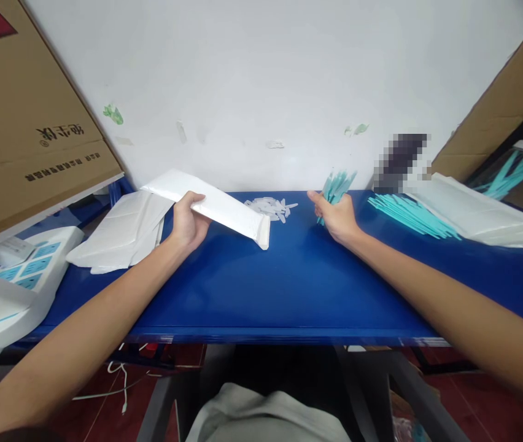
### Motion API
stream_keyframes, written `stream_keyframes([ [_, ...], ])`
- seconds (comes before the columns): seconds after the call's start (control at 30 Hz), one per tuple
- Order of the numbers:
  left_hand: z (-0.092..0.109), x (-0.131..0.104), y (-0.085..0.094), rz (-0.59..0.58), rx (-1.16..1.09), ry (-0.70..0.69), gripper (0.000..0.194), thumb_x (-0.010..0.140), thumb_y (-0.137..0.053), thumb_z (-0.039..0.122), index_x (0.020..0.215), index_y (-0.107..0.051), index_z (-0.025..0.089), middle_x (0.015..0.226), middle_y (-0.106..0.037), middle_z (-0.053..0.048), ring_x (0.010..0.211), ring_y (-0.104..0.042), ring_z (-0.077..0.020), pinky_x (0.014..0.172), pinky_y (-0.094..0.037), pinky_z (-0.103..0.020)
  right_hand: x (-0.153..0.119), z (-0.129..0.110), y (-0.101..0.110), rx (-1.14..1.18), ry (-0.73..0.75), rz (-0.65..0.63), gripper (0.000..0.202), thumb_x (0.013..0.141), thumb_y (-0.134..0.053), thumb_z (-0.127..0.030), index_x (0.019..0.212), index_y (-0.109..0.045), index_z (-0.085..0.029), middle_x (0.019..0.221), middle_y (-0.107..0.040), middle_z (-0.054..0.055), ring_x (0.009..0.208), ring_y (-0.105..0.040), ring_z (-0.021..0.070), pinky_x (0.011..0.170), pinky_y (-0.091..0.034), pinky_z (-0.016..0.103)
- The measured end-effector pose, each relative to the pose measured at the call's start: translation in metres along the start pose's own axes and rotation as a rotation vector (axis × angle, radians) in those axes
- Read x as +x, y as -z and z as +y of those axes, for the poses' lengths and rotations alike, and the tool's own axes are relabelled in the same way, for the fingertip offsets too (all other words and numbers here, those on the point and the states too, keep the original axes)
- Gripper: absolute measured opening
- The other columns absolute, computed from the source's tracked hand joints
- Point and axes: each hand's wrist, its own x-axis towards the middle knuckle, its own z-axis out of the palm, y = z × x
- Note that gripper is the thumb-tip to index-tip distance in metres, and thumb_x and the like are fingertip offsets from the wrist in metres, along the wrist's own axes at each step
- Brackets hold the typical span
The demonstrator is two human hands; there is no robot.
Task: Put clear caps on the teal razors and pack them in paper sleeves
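Observation:
My left hand (pixel 189 221) is closed on a long white padded envelope (pixel 224 205), its thumb on top. The envelope is held tilted above the table, its narrow end toward the middle. My right hand (pixel 337 215) is closed around a bunch of thin teal strips (pixel 336 184) that stick up out of the fist. Between the hands, near the wall, lies a loose pile of small whitish translucent pieces (pixel 273 207). To the right of my right hand, more teal strips (pixel 413 215) lie fanned on the table.
White envelopes (pixel 114 230) lie stacked at left and a white packet (pixel 477 212) at right on the blue table (pixel 261 294). A white power strip (pixel 35 270) sits far left, below a cardboard box (pixel 35 123). A white wall (pixel 243 80) borders the back.

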Motion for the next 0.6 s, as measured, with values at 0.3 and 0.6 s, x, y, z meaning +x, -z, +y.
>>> stream_keyframes([
  [0.3, -0.002, 0.000, 0.001, -0.013, 0.010, 0.037, 0.024, 0.059, -0.065, 0.022, 0.082, -0.064, 0.015, 0.086, -0.070, -0.008, 0.091, -0.065, -0.0265, 0.083, -0.058, -0.037, 0.001, -0.005, -0.003, -0.081, -0.144, -0.043, 0.042, 0.080, -0.071, -0.049, 0.059, -0.043, -0.025, 0.048, -0.042, -0.006, 0.042, -0.042, 0.0110, 0.046, -0.042, 0.028],
  [0.6, 0.003, -0.004, -0.003, -0.018, -0.044, 0.088, 0.029, 0.060, -0.063, 0.023, 0.088, -0.065, 0.014, 0.090, -0.074, -0.012, 0.096, -0.069, -0.0297, 0.083, -0.059, -0.038, -0.015, -0.026, -0.001, -0.808, 0.132, -0.512, 0.025, 0.084, -0.061, -0.033, 0.062, -0.055, -0.022, 0.063, -0.061, 0.001, 0.062, -0.058, 0.0191, 0.057, -0.032, 0.029],
])
